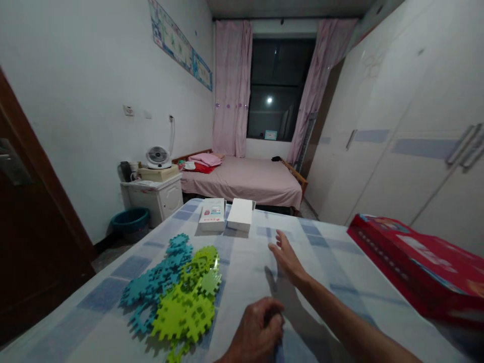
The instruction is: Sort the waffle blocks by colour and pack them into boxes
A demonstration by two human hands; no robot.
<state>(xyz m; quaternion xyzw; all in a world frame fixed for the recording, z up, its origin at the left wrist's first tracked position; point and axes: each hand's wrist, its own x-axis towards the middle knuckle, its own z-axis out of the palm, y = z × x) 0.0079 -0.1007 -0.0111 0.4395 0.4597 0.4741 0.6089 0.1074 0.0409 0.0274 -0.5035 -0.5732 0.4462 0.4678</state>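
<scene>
right hand (286,256) open, flat, fingers toward white boxes (227,214) at table's (340,272) far edge | left hand (257,330) fisted, contents unclear | teal and green foam tiles (177,290) left, pile's long axis running away from camera

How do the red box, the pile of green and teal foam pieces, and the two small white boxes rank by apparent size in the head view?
1. red box, though it lies nearest the camera.
2. foam pieces.
3. two small white boxes, which look alike and lie farthest.
</scene>
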